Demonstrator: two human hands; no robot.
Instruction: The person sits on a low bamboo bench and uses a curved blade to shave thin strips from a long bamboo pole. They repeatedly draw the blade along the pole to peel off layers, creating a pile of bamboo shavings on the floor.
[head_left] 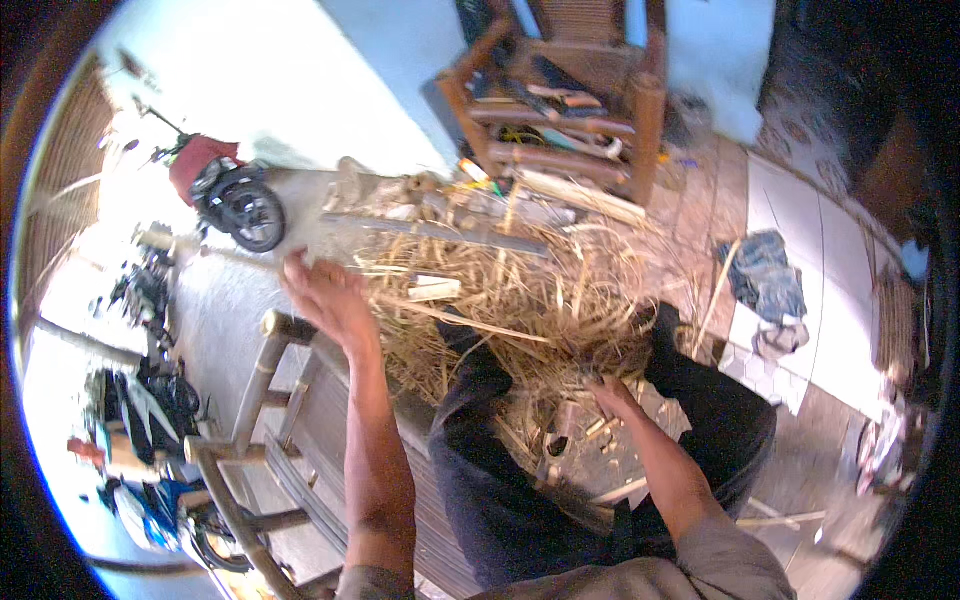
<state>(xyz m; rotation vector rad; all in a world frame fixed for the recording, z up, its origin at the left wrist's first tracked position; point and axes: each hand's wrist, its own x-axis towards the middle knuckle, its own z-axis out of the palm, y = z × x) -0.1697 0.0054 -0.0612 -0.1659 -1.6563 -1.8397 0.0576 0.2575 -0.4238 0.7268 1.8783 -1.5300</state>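
Note:
My left hand [335, 300] is raised over the left side of the shavings, its fingers closed on a long, pale bamboo strip [470, 322]. The strip slants down rightward from that hand toward my lap, and its other end appears to stick out left past my fingers. Low between my knees is my right hand [610, 395], closed around something dark and blurred that I cannot make out. It is close to the strip's lower end; whether they touch is unclear. Curly bamboo shavings [500, 275] heap up around and beyond my dark trousers [480, 470].
A bamboo chair [570, 110] holding assorted items stands beyond the heap. Bamboo bench rails [265, 380] are at my left. Further left are a red motorcycle [225, 190] and a blue one [160, 515]. Crumpled blue cloth [765, 275] lies on the right. Offcuts [600, 430] lie below my right hand.

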